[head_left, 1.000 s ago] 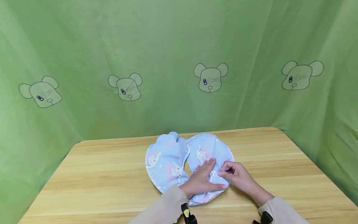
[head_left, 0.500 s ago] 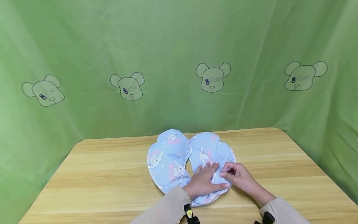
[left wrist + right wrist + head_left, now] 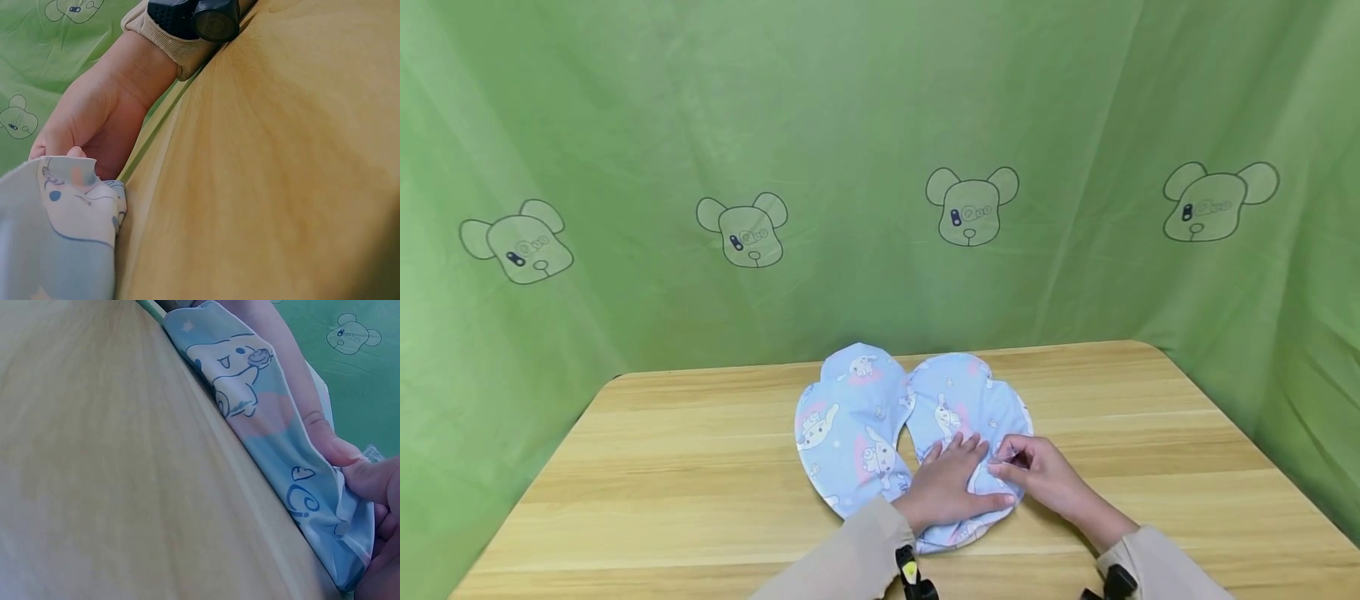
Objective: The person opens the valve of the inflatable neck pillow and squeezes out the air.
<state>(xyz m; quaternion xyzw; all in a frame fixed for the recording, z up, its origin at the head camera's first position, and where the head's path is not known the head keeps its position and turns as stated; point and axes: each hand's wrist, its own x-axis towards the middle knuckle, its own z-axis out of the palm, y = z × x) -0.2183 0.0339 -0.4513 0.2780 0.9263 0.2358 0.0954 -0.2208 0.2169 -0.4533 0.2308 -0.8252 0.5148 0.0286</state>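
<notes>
A light-blue U-shaped neck pillow (image 3: 859, 417) with white cartoon characters lies on the table, looking fairly flat. My left hand (image 3: 942, 485) rests on its right arm, fingers spread and thumb stretched toward the near right edge. At that same edge my right hand (image 3: 1048, 477) pinches a small clear plastic piece (image 3: 1004, 456); its exact kind is hard to tell. The left wrist view has the right hand (image 3: 94, 115) behind the raised pillow edge (image 3: 56, 250). In the right wrist view, the thumb (image 3: 370, 480) presses beside the clear piece, and the pillow fabric (image 3: 250, 406) wrinkles there.
The wood-grain table (image 3: 685, 467) extends on both sides of the pillow. Behind it hangs a green curtain (image 3: 850, 300) printed with bear heads. A black wrist camera (image 3: 917, 577) sits by the left sleeve.
The far end of the pillow's left arm has unfolded and spread flatter. The left fingers have shifted slightly; the right hand keeps its pinch. The whole view has moved a little.
</notes>
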